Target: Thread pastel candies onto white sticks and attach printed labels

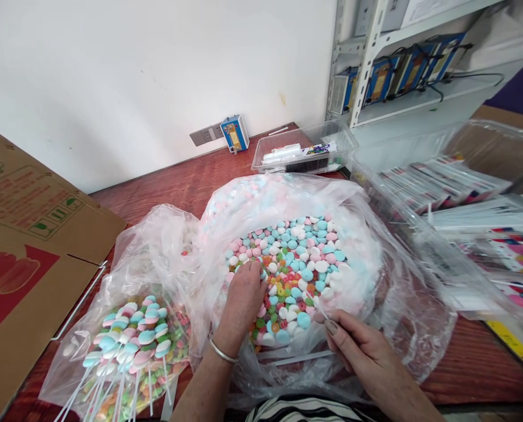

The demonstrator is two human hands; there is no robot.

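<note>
Fingers (253, 275) of the left hand (244, 299) curl down into the loose candies (296, 264) in the open bag (376, 305), while the right hand (358, 346) pinches a thin white stick (321, 310) at the near edge, best kept level to thread one piece cleanly.

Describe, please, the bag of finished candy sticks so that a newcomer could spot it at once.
On the red-brown wooden table, find the large clear bag of loose candies where the left hand digs. The smaller bag of candy sticks lies to its left, beside the cardboard box. Only its pastel candies are threaded on white sticks pointing toward the person.
</note>
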